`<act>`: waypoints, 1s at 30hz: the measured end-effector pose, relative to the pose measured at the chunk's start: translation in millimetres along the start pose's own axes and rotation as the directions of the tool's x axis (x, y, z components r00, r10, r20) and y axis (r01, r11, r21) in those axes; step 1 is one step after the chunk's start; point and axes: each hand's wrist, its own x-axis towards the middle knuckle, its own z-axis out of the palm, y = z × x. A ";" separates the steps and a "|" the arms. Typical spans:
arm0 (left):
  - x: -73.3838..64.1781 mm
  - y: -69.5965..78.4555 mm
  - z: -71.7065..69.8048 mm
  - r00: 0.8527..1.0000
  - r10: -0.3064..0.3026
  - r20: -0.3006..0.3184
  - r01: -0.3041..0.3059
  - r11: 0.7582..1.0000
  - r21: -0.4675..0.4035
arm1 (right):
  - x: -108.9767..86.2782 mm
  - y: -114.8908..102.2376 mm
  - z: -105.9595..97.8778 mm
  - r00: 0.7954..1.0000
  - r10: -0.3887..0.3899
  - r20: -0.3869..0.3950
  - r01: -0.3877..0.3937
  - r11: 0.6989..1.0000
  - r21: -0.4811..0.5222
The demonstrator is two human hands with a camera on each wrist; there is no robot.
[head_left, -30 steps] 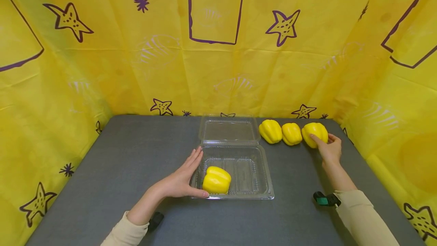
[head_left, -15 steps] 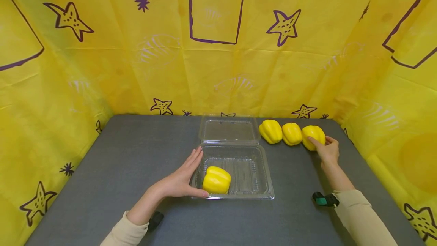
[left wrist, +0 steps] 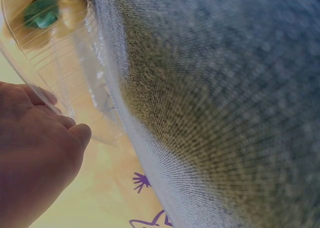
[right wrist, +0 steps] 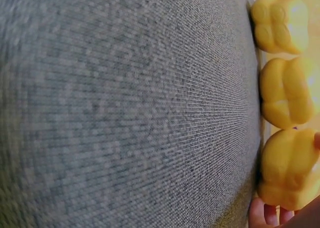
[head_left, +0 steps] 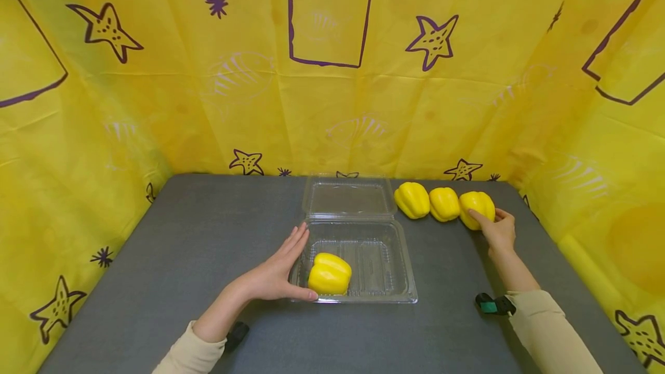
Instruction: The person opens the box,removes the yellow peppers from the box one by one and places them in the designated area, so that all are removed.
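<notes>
A clear plastic clamshell container [head_left: 374,299] lies with its lid [head_left: 348,198] folded back, and one yellow bell pepper [head_left: 329,274] sits in its left front corner. My left hand [head_left: 277,273] rests along the container's left side, fingers extended at the left wall and thumb on the front rim. In the left wrist view the container wall [left wrist: 65,82] shows beside the fingers, with the pepper's green stem end [left wrist: 42,12] seen through it. My right hand [head_left: 503,232] grips the rightmost yellow bell pepper [head_left: 477,208], thumb on its near side; the other fingers are partly hidden behind it.
Two more yellow bell peppers, a middle one [head_left: 444,205] and a left one [head_left: 412,200], stand in a row between the lid and the gripped pepper. The grey table [head_left: 208,229] ends at a yellow patterned cloth [head_left: 332,114] behind and at both sides.
My right hand has moved slightly left and down with the rightmost pepper, bringing it close against the middle one. My left hand and the container have stayed put.
</notes>
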 end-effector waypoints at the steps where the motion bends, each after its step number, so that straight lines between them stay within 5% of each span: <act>1: 0.0 -0.1 0.1 1.000 0.002 0.000 -0.002 1.000 0.000 | -0.5 0.3 0.2 1.000 0.000 -0.003 0.000 1.000 0.001; 20: -0.2 -0.9 1.1 1.000 -0.009 0.001 0.009 1.000 -0.003 | -26.3 -14.1 -2.9 0.990 -0.134 -0.044 0.131 0.989 -0.069; 30: -0.5 0.3 0.5 1.000 -0.011 0.007 0.011 1.000 -0.012 | -52.6 -32.1 5.3 0.977 -0.210 0.021 0.211 0.977 -0.029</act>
